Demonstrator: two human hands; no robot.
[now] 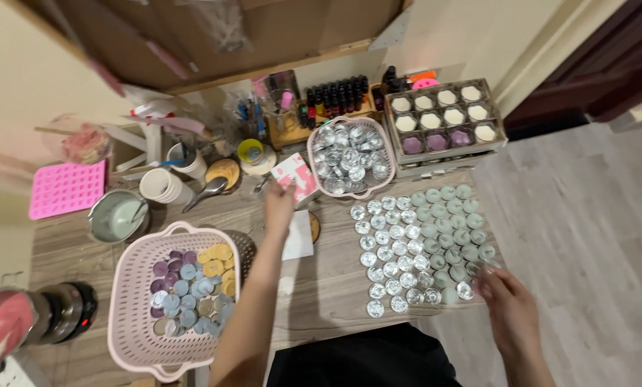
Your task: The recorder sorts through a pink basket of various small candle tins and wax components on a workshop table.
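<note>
A view from above looks down on a wooden table (pixel 328 287) crowded with candle-making supplies.

The person's left hand (pixel 278 206) reaches forward over the middle of the table. Its fingers touch the near corner of a small pink and white packet (pixel 295 177), which lies just in front of the hand. Motion blur hides whether the fingers pinch the packet or only rest on it. A white card (pixel 299 236) lies on the table beside the left forearm.

The right hand (pixel 505 297) sits at the near right corner of a large grid of small round tea light cups (pixel 421 247). The fingers are loosely curled and their tips touch the nearest cups at the grid's edge. Whether the hand holds a cup cannot be made out. The left part of the grid holds empty silver cups. The right part holds cups filled with pale green wax.

Behind the grid stands a pink basket (pixel 349 156) heaped with empty silver cups. To its right is a divided box (pixel 444 118) of white and purple candles. A row of small dark bottles (pixel 335 97) lines the back.

At the near left, a larger pink basket (pixel 174 301) holds purple, blue and yellow candles. Further left are a metal pot (pixel 117 215) of pale wax, a pink silicone mould (pixel 66 188) and a pot of pink wax (pixel 6 319).
</note>
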